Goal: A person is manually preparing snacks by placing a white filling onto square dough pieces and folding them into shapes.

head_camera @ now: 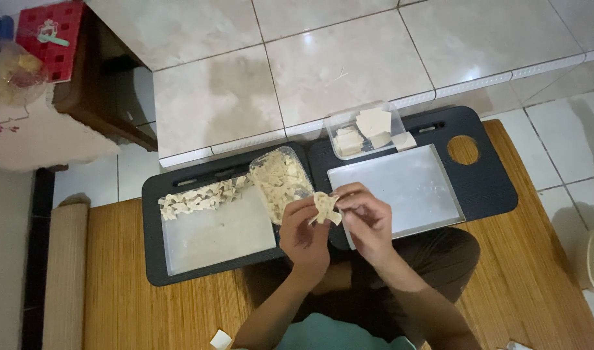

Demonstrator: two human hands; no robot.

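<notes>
Pinching a small dough piece (325, 207) between both hands above the black lap table (491, 188); left hand (302, 227) fingers closed narrow on its left edge, right hand (368, 217) fingers closed on its right edge, so both grips hold the same piece; it sits in the air just over the gap between the two metal trays. To do this fold well, my judgement: keep pressure at the centre only, light on the corners, so the thin sheet gathers without tearing; keep the hands low over the table so a dropped piece lands on it. Piece looks pale cream, thin, crumpled into a bow-like shape, edges flared out. Left tray (219, 236) carries a row of similar folded pieces (199, 198) along its far edge; clear tub (280, 183) holds more; right tray (407, 188) bare; clear box (365, 129) of flat square wrappers (373, 123) at the far edge.
</notes>
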